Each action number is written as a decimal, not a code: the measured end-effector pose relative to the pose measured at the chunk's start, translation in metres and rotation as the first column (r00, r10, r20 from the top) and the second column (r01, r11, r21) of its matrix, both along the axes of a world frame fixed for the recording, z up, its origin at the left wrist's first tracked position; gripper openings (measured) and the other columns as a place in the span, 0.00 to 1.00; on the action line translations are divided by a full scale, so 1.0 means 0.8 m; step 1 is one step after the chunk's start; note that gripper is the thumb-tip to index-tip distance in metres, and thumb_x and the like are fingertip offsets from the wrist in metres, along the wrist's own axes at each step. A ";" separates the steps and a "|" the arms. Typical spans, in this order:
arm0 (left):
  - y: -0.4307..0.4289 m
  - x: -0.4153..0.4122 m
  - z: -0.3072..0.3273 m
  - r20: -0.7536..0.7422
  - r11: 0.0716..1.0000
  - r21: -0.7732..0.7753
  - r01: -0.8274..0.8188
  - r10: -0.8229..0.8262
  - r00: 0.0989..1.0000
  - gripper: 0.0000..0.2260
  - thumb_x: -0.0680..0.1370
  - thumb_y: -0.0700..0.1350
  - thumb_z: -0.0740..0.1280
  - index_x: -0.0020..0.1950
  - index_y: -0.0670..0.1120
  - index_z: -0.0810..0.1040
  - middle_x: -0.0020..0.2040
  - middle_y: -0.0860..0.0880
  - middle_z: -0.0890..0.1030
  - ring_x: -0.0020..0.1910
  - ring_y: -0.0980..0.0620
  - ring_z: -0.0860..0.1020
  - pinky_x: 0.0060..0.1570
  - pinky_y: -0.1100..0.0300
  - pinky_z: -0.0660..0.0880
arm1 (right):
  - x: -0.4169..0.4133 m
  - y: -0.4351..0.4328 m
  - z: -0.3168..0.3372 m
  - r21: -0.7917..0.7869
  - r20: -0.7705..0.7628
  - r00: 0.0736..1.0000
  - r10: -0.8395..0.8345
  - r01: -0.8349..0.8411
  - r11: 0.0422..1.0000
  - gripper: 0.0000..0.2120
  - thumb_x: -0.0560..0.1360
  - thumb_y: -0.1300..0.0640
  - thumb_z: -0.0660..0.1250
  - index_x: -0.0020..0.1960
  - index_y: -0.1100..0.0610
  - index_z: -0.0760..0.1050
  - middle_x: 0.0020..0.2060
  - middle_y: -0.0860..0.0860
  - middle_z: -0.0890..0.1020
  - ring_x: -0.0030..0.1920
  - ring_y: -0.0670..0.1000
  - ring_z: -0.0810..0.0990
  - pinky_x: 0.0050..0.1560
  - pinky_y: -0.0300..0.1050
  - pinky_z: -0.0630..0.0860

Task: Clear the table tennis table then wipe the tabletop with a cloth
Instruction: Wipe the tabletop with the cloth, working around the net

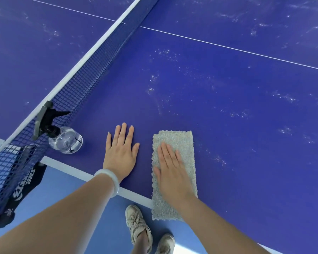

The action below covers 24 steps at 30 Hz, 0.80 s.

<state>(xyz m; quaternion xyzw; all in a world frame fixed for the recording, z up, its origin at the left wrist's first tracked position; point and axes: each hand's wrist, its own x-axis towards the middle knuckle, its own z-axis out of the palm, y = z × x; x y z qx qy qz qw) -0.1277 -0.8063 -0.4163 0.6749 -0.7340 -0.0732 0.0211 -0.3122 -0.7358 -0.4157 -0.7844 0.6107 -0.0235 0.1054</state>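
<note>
A table tennis room or sports hall is indicated by the blue table [228,116] marked with white lines [228,47], the stretched net [94,70] and the smooth blue floor [68,180]

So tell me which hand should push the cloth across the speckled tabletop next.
Right. The right hand lies flat on the cloth, with the white specks ahead of it; the left hand rests on bare tabletop, apart from the cloth.
</note>
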 end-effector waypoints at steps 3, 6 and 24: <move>-0.001 0.000 -0.006 -0.006 1.000 -0.024 -0.009 0.009 1.000 0.29 0.81 0.58 0.41 0.80 0.48 0.53 0.80 0.47 0.54 0.80 0.47 0.50 0.77 0.45 0.45 | -0.045 -0.034 -0.004 0.001 -0.033 0.997 0.075 -0.075 0.997 0.27 0.84 0.48 0.36 0.81 0.55 0.44 0.81 0.50 0.45 0.80 0.50 0.41 0.78 0.51 0.39; -0.001 -0.001 -0.008 -0.011 0.999 -0.026 -0.021 0.020 1.000 0.29 0.81 0.58 0.42 0.80 0.48 0.55 0.80 0.47 0.55 0.80 0.47 0.51 0.77 0.45 0.46 | -0.089 -0.059 -0.005 0.076 -0.048 0.961 -0.273 0.276 0.958 0.28 0.81 0.46 0.31 0.81 0.49 0.37 0.80 0.49 0.38 0.79 0.52 0.34 0.78 0.54 0.33; -0.003 0.000 -0.011 -0.003 0.999 -0.033 -0.032 0.031 1.000 0.28 0.81 0.58 0.42 0.80 0.50 0.53 0.81 0.48 0.53 0.80 0.49 0.49 0.77 0.46 0.46 | -0.049 -0.095 -0.006 0.000 -0.068 0.944 -0.323 0.324 0.946 0.28 0.83 0.45 0.33 0.80 0.52 0.35 0.80 0.51 0.38 0.80 0.53 0.35 0.79 0.57 0.37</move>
